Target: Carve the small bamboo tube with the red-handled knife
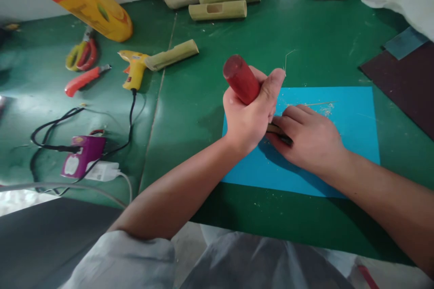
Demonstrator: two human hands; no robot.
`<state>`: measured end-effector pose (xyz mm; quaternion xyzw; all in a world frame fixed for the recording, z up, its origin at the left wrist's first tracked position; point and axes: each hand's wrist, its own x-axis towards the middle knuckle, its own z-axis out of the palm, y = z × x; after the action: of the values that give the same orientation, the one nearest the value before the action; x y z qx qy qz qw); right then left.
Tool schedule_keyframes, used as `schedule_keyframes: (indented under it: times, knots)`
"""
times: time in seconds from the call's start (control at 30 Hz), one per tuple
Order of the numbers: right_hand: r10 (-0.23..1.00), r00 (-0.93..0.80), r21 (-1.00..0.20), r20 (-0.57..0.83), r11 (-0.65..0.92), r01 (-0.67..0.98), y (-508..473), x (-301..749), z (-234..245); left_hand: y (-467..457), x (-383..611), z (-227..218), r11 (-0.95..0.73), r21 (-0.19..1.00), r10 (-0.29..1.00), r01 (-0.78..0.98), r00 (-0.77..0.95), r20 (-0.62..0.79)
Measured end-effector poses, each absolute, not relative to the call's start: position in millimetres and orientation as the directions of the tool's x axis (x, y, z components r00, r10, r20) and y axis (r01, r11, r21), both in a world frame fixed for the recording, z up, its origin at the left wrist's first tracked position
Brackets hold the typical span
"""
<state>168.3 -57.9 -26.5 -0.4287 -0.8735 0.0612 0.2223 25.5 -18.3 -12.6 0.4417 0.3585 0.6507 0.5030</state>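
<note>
My left hand [246,117] is wrapped round a thick red cylindrical handle [241,79] that tilts up toward the upper left. Its lower end is hidden by my fingers. Close beside it, my right hand [308,137] presses down over the blue sheet [356,140], its fingers closed on a small flat tan-and-dark piece [278,132]. Most of that piece is covered, and I cannot tell whether the red-handled thing touches it. Thin slivers and crumbs [327,109] lie on the sheet beyond my right hand.
At the left lie a yellow glue gun [136,70], a red-handled cutter [84,80], scissors [81,54], a purple box [83,156] and cables. Cut bamboo tubes [217,10] rest at the back. A tall yellow-red bottle [91,4] stands back left; a dark sheet [403,76] lies right.
</note>
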Motion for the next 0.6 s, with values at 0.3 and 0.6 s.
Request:
schedule_keyframes:
  times: [0.3,0.6]
  knots:
    - [0.75,-0.54,-0.31,0.382,0.655,0.689,-57.7,167.5,-29.3,-27.7,27.6,-10.6,-0.282,0.914,0.959,-0.291,-0.11,0.261]
    - [0.764,-0.553,-0.283,0.333,0.64,0.714,-58.2,168.1,-27.8,-8.9,16.7,-0.8,-0.085,0.881,0.995,-0.465,0.007,0.099]
